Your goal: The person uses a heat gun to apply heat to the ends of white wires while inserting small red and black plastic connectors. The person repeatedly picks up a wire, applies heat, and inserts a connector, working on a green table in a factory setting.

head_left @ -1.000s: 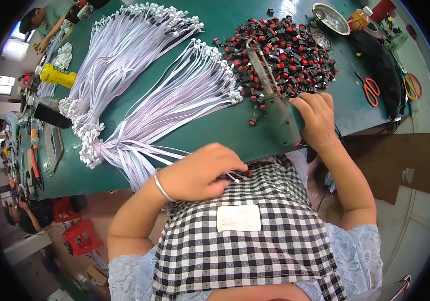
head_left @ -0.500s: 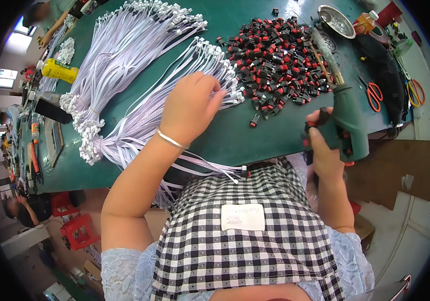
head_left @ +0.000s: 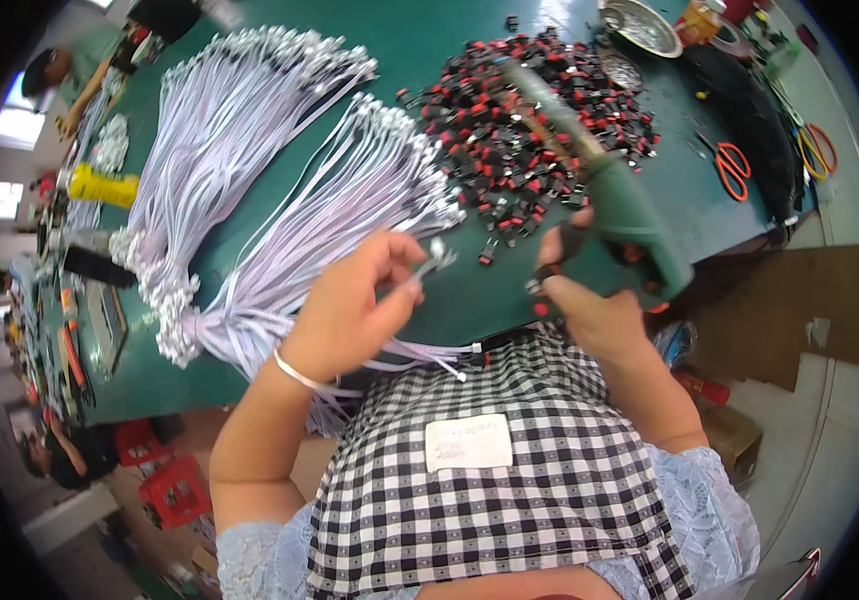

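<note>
My left hand is closed near the middle, its thumb and finger around a thin flat cable whose white plug end sticks out to the right, blurred. To the right, my right hand pinches a small black-and-red connector, also smeared by motion. With the same hand moves a green gun-shaped tool like a soldering gun; how the fingers grip it is partly hidden. Its long shaft points over a heap of black-and-red connectors. Beside my left hand fans a bundle of white flat cables.
A second cable bundle lies farther left, near a yellow bottle and a black phone-like slab. Orange-handled scissors and a metal bowl are at right. Several cable ends hang by my apron. Another person's arm shows far left.
My left hand has come down from the cable fan's plug ends with a white plug end. My right hand, the connector and the green tool have moved left.
</note>
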The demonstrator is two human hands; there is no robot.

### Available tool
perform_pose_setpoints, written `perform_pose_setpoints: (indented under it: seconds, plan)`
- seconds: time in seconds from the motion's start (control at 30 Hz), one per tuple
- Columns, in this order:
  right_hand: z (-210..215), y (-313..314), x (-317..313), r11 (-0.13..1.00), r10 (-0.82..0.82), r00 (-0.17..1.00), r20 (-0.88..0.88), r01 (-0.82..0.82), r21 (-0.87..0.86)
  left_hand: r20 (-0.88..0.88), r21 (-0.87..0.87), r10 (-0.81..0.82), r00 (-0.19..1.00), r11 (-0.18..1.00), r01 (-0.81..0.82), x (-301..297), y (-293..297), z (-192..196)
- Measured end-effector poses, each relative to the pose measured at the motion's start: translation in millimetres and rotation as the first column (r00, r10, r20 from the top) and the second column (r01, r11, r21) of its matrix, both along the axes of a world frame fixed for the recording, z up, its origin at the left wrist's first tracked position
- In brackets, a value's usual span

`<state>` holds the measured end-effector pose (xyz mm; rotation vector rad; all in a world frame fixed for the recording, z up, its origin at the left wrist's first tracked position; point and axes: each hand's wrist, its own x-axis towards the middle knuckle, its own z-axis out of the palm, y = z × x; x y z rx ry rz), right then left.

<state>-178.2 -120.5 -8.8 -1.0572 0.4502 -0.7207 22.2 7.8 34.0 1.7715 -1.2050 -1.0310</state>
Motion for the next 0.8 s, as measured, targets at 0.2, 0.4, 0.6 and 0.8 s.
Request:
perform_pose_setpoints:
  seconds: [0.2,0.4,0.6,0.8]
  plan:
    - [-7.1,12.4,8.1,0.993,0.108,0.994,-0.015,-0.107,0.047,0.375,-0.138,-0.208,0.903,0.951,0.277,-7.4,0.3,1.2]
    - [-2.0,20.1,9.2,0.991,0.127,0.992,-0.008,-0.127,-0.046,0.409,-0.279,-0.131,0.903,0.924,0.26,-13.3,-0.3,-1.3]
    - [2.7,22.8,12.7,0.983,0.184,0.964,-0.193,-0.183,0.022,0.262,-0.157,-0.16,0.952,0.966,0.206,-13.5,7.1,3.1]
    - [-1.5,22.1,15.7,0.985,0.157,0.966,-0.206,-0.169,-0.04,-0.017,-0.012,-0.103,0.995,0.995,0.103,-10.0,12.5,4.8]
